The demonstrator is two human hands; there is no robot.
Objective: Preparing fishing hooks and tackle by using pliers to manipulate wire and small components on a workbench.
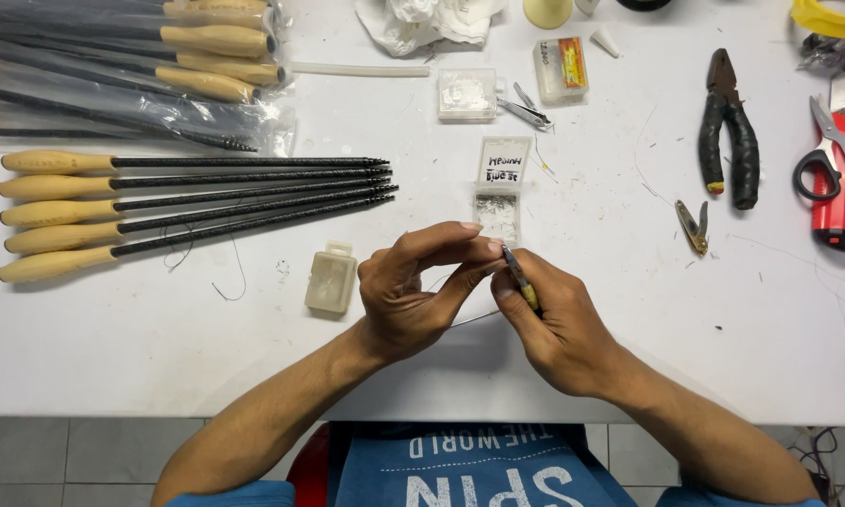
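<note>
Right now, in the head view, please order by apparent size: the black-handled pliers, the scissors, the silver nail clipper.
1. Black-handled pliers, longest.
2. Scissors, shorter, though their blades are partly cut off by the clutter, so this is unsure.
3. Silver nail clipper, clearly smallest.

The white table [141, 347] lies bare along its near edge, left of the left hand [413, 296] and right of the right hand [559, 324]. Farther back, five rods [197, 211] block the left, an open plastic box [498, 197] stands just beyond the fingertips, and black pliers [728, 131] and scissors [831, 150] crowd the right.
</note>
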